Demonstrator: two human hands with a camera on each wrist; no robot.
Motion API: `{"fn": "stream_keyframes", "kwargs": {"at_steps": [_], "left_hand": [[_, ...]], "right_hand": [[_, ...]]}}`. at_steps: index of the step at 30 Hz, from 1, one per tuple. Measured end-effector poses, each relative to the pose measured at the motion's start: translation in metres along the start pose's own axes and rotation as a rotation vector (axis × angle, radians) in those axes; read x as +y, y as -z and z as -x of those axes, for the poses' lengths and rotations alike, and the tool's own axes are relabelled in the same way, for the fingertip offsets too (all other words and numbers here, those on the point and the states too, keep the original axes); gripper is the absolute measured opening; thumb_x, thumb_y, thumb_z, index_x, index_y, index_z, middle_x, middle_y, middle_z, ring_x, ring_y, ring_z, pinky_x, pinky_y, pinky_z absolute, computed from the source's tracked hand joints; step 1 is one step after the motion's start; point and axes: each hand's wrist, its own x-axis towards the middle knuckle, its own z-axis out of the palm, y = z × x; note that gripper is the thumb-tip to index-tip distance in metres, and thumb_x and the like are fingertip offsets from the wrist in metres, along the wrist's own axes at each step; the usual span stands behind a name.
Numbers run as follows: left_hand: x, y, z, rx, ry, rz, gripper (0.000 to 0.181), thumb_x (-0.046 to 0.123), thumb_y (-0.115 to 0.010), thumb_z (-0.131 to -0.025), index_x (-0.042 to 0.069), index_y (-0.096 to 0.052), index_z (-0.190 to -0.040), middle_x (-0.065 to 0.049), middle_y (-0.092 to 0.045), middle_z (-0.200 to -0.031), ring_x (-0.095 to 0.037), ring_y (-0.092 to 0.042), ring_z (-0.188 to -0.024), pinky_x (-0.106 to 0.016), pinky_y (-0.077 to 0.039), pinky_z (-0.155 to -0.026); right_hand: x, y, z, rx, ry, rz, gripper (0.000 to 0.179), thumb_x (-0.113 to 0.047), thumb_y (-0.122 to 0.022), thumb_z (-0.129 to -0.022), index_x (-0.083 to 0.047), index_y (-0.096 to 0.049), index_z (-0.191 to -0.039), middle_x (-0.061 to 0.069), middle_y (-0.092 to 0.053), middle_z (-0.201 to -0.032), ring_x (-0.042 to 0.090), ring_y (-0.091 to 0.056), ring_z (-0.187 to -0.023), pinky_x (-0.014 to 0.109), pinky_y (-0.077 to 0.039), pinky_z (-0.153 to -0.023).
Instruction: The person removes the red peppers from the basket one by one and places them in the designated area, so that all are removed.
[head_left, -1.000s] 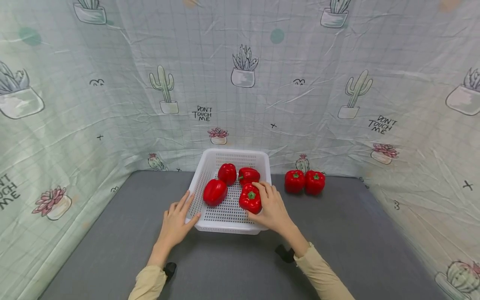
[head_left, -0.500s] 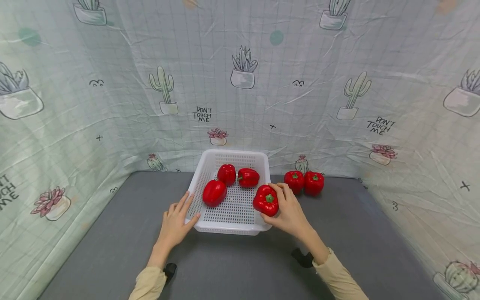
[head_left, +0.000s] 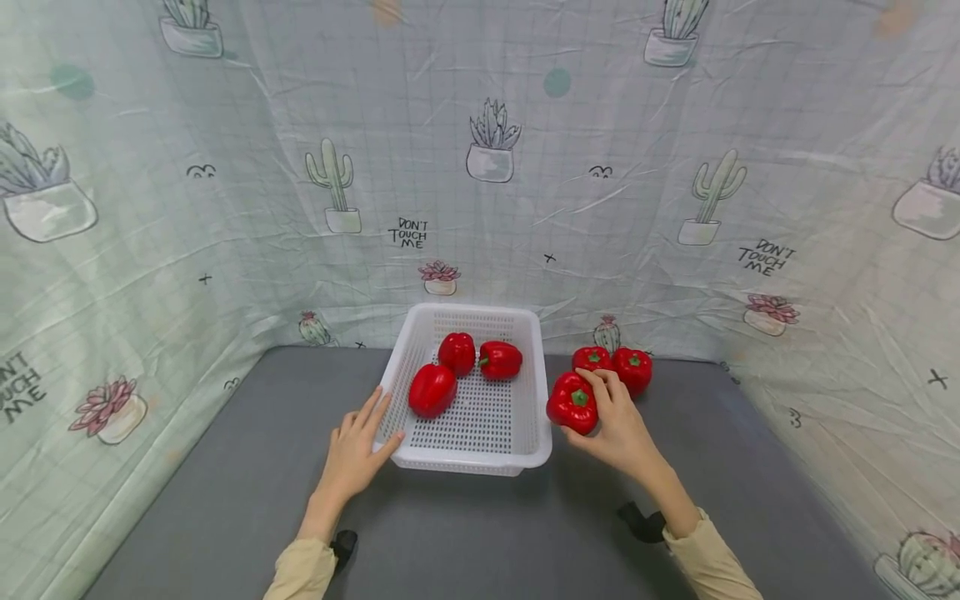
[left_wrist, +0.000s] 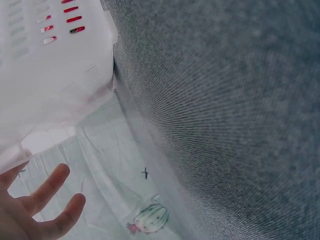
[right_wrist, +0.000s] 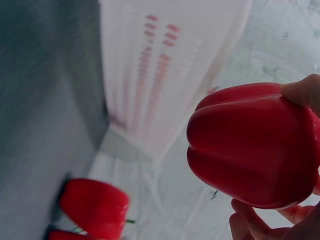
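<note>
R hand (head_left: pixel 621 432) grips glossy red lobed bell pepper (head_left: pixel 570 405) btwn thumb + fingers, just right of white perforated plastic basket (head_left: pixel 471 459) — L hand (head_left: pixel 352 454), fingers outstretched, touches its left rim.

Room inside the basket (head_left: pixel 471 458) lies toward its near right, with a way in over the near rim; three red peppers (head_left: pixel 432 391) take up the far and left parts, and the left hand (head_left: pixel 354 446) blocks the left near corner. Just past the right rim, the right hand (head_left: pixel 621 433) with its held pepper (head_left: pixel 572 404) stands in the way, and two more peppers (head_left: pixel 632 371) obstruct the passage behind. The table (head_left: pixel 465 533) is open between the forearms (head_left: pixel 323 506); the curtain (head_left: pixel 547 200) walls off the far side
</note>
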Motion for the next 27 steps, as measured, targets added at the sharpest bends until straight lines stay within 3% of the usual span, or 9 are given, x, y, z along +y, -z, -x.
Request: {"fn": "stream_keyframes", "kwargs": {"at_steps": [12, 27], "left_hand": [[0.000, 0.001, 0.000, -0.028, 0.022, 0.006, 0.067, 0.042, -0.057, -0.081, 0.017, -0.033, -0.139, -0.007, -0.029, -0.146, -0.029, -0.041, -0.109, -0.046, -0.033, -0.078], [0.001, 0.002, -0.001, -0.012, 0.010, 0.014, 0.065, 0.041, -0.056, -0.082, 0.016, -0.034, -0.138, -0.008, -0.030, -0.145, -0.029, -0.042, -0.107, -0.045, -0.034, -0.076]], "right_hand": [[0.040, -0.004, 0.011, -0.028, -0.003, 0.135, 0.081, -0.025, -0.082, -0.052, -0.007, -0.045, -0.121, 0.013, -0.047, -0.109, 0.029, -0.041, -0.098, 0.046, -0.049, -0.071], [0.079, -0.011, 0.008, -0.128, 0.002, 0.192, 0.077, -0.024, -0.081, -0.055, -0.006, -0.044, -0.120, 0.015, -0.044, -0.111, 0.030, -0.040, -0.097, 0.047, -0.041, -0.070]]}}
